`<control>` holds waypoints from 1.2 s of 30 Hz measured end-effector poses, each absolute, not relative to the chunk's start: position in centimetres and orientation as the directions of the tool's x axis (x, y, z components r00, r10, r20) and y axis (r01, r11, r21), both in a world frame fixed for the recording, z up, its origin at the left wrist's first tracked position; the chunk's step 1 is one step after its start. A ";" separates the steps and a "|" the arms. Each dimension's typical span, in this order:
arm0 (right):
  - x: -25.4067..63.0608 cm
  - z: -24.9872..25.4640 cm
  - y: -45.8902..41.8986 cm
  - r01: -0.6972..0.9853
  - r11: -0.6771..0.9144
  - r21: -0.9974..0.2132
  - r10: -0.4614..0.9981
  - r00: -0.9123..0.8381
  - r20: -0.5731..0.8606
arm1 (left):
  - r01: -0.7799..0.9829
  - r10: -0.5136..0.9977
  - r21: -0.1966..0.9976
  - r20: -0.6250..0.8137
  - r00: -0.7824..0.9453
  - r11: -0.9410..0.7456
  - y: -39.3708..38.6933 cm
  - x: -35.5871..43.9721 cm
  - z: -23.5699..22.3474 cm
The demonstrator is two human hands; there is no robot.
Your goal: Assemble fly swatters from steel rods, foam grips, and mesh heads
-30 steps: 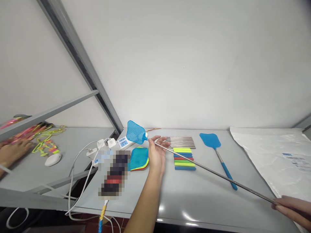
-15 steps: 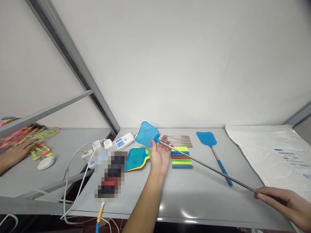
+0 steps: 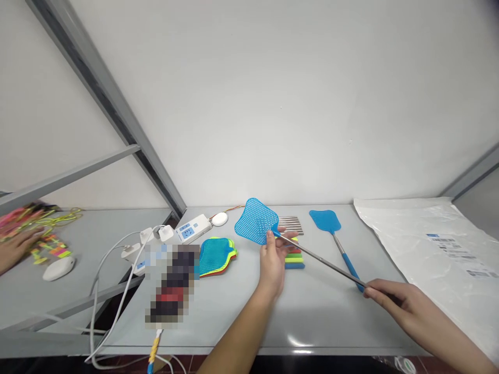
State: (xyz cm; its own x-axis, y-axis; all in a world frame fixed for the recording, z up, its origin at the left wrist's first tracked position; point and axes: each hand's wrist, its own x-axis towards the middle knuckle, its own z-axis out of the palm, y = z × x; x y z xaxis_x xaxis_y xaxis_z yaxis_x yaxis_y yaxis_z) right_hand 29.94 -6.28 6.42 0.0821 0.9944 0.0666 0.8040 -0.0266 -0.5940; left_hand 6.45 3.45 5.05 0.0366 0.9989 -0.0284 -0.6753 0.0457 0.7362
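A blue fly swatter with a perforated head and a thin metal telescopic rod is held above the table, its head up to the left. My left hand grips it at the neck, thumb on the blue collar. My right hand is closed around the rod's lower end, which it hides. Behind the rod lies another blue swatter with a blue grip. Metal rods and coloured grip tubes lie behind my left hand, partly hidden. A stack of swatter heads rests to the left.
On the left are a white power strip, plugs and cables, a white round device and a pixelated object. A white plastic mailing bag covers the right side. Another person's hand touches colourful cords at far left.
My hands have come closer together, and the rod between them is shorter. My left fingers have closed at the neck. The swatter head has moved right.
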 end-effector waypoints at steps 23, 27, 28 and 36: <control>25.3 8.0 -4.8 0.804 -0.019 -0.594 0.989 -0.072 -0.128 | -0.673 0.947 0.714 -0.044 -0.317 -0.192 6.7 1.9 5.5; 22.0 7.4 -4.9 0.768 0.031 -0.639 0.997 -0.069 -0.034 | -0.575 0.998 0.818 -0.014 -0.069 -0.029 4.8 5.1 5.0; 21.4 7.4 -4.8 0.768 0.026 -0.640 0.999 -0.048 -0.017 | -0.574 1.000 0.819 -0.018 -0.004 0.012 4.3 5.8 4.8; 22.1 7.5 -4.9 0.646 -0.025 -0.763 0.999 -0.011 -0.042 | -0.432 0.971 0.899 0.038 0.235 0.070 2.8 6.2 4.8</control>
